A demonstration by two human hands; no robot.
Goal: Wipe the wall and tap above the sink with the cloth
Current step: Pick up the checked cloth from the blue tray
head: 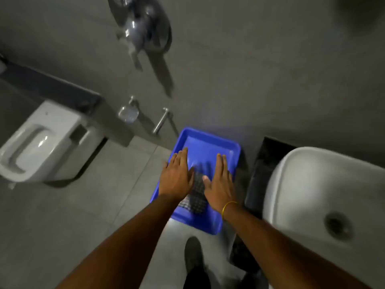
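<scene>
A dark checked cloth lies in a blue plastic tray on the floor against the grey wall. My left hand hovers flat over the tray's left side, fingers spread. My right hand, with a yellow band on the wrist, is flat over the right side, fingers extended. The cloth shows between the two hands, and neither hand grips it. A white sink stands to the right on a dark counter. A chrome tap fitting is on the wall at the top, blurred.
A white toilet stands at the left under a dark ledge. A chrome soap dish and a chrome bar are fixed low on the wall. My dark shoe is on the grey tiled floor below the tray.
</scene>
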